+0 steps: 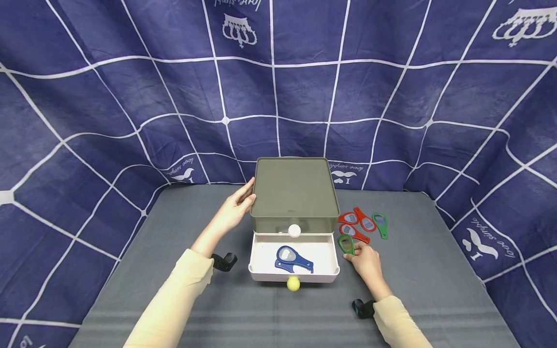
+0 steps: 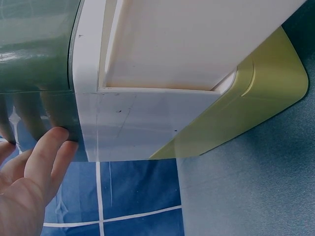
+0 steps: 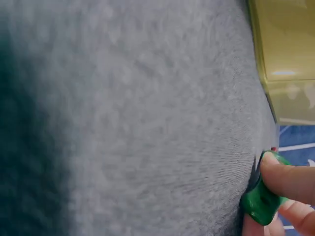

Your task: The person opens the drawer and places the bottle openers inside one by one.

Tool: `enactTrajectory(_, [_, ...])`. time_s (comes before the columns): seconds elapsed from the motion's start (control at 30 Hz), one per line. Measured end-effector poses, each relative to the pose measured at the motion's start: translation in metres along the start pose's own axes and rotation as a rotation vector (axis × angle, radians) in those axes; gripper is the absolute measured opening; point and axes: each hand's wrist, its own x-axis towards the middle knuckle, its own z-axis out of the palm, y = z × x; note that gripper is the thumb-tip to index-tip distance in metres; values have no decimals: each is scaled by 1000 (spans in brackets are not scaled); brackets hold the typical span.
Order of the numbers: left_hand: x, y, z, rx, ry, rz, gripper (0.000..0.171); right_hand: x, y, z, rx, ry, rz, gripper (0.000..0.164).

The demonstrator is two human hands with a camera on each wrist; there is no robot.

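A two-tier box with a grey-green lid (image 1: 296,188) stands on the table, its lower white drawer (image 1: 261,256) pulled out. In that drawer lie blue magnifying glasses (image 1: 292,261), one overlapping another. My left hand (image 1: 235,208) rests its fairly straight fingers (image 2: 47,152) against the box's left side. At the right of the drawer, my right hand (image 1: 367,261) pinches a green magnifying glass (image 1: 346,244) by its handle; the right wrist view shows the thumb (image 3: 283,177) on the green handle (image 3: 261,204). Red magnifying glasses (image 1: 364,220) lie just behind that hand.
Another green magnifying glass (image 1: 380,224) lies beyond the red ones. The drawer has a yellow knob (image 1: 293,283), the upper tier a white knob (image 1: 294,231). Grey cloth (image 1: 209,309) covers the table, and a blue checked curtain (image 1: 304,92) hangs behind and at both sides.
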Motion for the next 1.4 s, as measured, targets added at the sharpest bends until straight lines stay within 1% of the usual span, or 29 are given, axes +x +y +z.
enactTrajectory(0.1, [0,-2,1,-5,-7,6,54,-3,1,-3,30,-16,7,32])
enactTrajectory(0.2, [-1,-2,1,-10,-6,5,54,-4,0,-12,54,-52,26,35])
enactTrajectory(0.37, [-3,-2,-1,-14,-5,-4,54,-7,-9,-37,101,-124,32,38])
enactTrajectory(0.47, [-2,-2,-1,-15,-6,-7,55,-12,-19,-54,160,-173,25,37])
enactTrajectory(0.67, [0,0,-1,-21,-11,-5,55,-25,-44,-85,336,-291,-26,38])
enactTrajectory(0.8, [0,0,0,-31,-12,1,55,-35,-61,-96,415,-387,-110,41])
enactTrajectory(0.9, [0,-1,0,-40,-14,4,55,-40,-72,-95,452,-457,-186,44])
enactTrajectory(0.97, [0,-2,0,-38,-14,2,55,-42,-78,-91,450,-484,-221,44])
enactTrajectory(1.13, [0,-2,0,-26,-12,-9,55,-43,-96,-77,389,-497,-278,43])
enactTrajectory(1.3, [0,-1,0,-25,-7,-11,55,-43,-111,-60,349,-515,-295,39])
enactTrajectory(1.4, [1,-1,-1,-13,-8,-8,55,-42,-118,-49,302,-510,-309,36])
